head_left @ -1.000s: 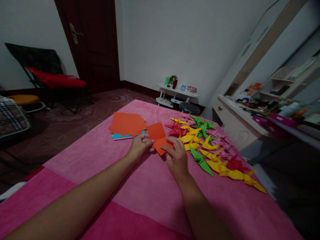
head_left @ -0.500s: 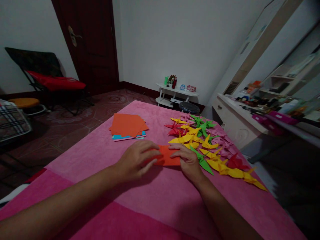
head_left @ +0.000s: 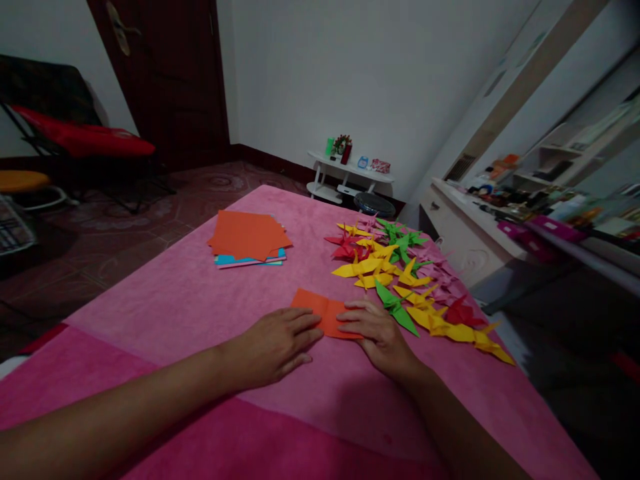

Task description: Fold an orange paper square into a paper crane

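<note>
A folded orange paper (head_left: 323, 312) lies flat on the pink cloth (head_left: 190, 300) in front of me. My left hand (head_left: 277, 343) rests flat beside its near left edge, fingers stretched out and fingertips touching the paper. My right hand (head_left: 377, 330) presses on the paper's right end with its fingers extended. A stack of square sheets (head_left: 247, 239), orange on top with blue and pink below, sits further back on the left. Several folded paper cranes (head_left: 400, 280) in yellow, green, red and pink are spread along the right side of the cloth.
A white dresser (head_left: 465, 233) crowded with small items stands at the right. A small white shelf (head_left: 347, 177) and a dark round stool (head_left: 373, 203) are against the far wall. A folding chair with a red cushion (head_left: 80, 137) and a dark door (head_left: 160, 73) are at the left.
The orange paper, held lifted and half open a second ago, now lies folded flat on the cloth. Both hands have come down onto it and flattened out.
</note>
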Demonstrator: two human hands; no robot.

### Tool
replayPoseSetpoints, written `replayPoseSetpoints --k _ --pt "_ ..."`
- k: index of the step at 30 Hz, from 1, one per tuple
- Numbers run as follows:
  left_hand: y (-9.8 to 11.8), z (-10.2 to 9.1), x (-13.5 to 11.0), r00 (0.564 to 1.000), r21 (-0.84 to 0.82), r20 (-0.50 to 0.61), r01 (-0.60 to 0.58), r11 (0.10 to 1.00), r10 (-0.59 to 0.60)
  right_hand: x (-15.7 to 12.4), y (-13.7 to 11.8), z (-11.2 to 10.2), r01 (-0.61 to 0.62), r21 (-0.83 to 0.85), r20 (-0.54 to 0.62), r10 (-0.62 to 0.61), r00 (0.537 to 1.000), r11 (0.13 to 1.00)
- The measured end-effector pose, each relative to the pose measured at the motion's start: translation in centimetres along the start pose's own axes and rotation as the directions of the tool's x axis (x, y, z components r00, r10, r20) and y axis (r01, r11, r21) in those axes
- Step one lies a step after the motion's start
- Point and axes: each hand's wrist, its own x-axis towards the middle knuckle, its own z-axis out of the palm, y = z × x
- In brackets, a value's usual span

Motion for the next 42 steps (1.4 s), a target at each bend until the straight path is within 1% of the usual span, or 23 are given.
replayPoseSetpoints --k 3,5,7,9,12,13,14,16,18,20,22,26,28,31,34,37,42 --pt "0.2 0.0 0.2 1.0 -0.01 -0.016 0.014 1.0 -0.014 0.7 -0.3 0.3 -0.164 0.124 -0.002 0.165 0.986 0.979" --pt "0.4 0.0 0.3 0.999 -0.025 -0.036 0.015 1.0 -0.016 1.4 -0.5 0.5 -0.29 0.196 0.008 0.294 0.956 0.937" --pt "0.6 0.0 0.6 0.998 -0.053 -0.052 0.016 0.998 -0.018 2.2 -0.5 0.7 -0.37 0.249 0.002 0.382 0.924 0.895" --pt "0.7 -0.1 0.8 0.998 -0.088 -0.06 0.017 0.996 -0.022 2.9 -0.2 0.9 -0.402 0.258 -0.005 0.418 0.909 0.878" --pt "0.9 -0.2 1.0 0.998 -0.127 -0.054 0.021 0.992 -0.028 3.4 0.5 1.3 -0.425 0.236 -0.001 0.438 0.899 0.874" --pt "0.9 -0.1 1.0 0.998 -0.136 -0.052 0.023 0.99 -0.031 3.4 0.7 1.5 -0.446 0.237 -0.001 0.459 0.888 0.863" --pt "0.9 -0.1 1.0 0.998 -0.145 -0.05 0.027 0.989 -0.035 3.5 1.0 1.7 -0.476 0.244 -0.006 0.493 0.87 0.845" --pt "1.0 -0.1 1.0 0.998 -0.16 -0.049 0.033 0.987 -0.042 3.6 1.3 2.0 -0.545 0.272 -0.033 0.574 0.818 0.793" --pt "1.0 0.0 1.0 0.998 -0.17 -0.046 0.038 0.985 -0.047 3.7 1.6 2.3 -0.585 0.316 -0.064 0.632 0.773 0.747" --pt "1.0 0.0 1.1 0.998 -0.175 -0.042 0.042 0.984 -0.05 3.9 1.7 2.5 -0.583 0.345 -0.088 0.644 0.76 0.736" --pt "1.1 0.1 1.2 0.998 -0.177 -0.04 0.044 0.983 -0.052 4.0 1.7 2.7 -0.566 0.343 -0.114 0.631 0.767 0.75" --pt "1.0 0.3 1.2 0.997 -0.164 -0.075 0.012 0.986 -0.025 4.0 1.8 2.9 -0.539 0.302 -0.151 0.598 0.788 0.786" --pt "1.0 0.4 1.2 0.996 -0.144 -0.084 -0.006 0.99 -0.006 4.0 1.9 3.1 -0.544 0.325 -0.154 0.611 0.776 0.773" --pt "1.0 0.4 1.1 0.997 -0.12 -0.073 -0.017 0.993 0.008 4.0 2.2 3.4 -0.564 0.366 -0.159 0.647 0.746 0.74" --pt "0.9 0.4 1.1 0.998 -0.109 -0.067 -0.023 0.994 0.015 4.1 2.4 3.7 -0.589 0.34 -0.171 0.664 0.728 0.733" --pt "0.9 0.6 1.0 0.998 -0.102 -0.068 -0.022 0.995 0.015 4.1 2.4 3.8 -0.607 0.302 -0.177 0.669 0.722 0.735" --pt "0.8 0.8 1.0 0.997 -0.115 -0.08 -0.025 0.993 0.016 4.0 2.5 3.7 -0.607 0.27 -0.157 0.656 0.738 0.747"
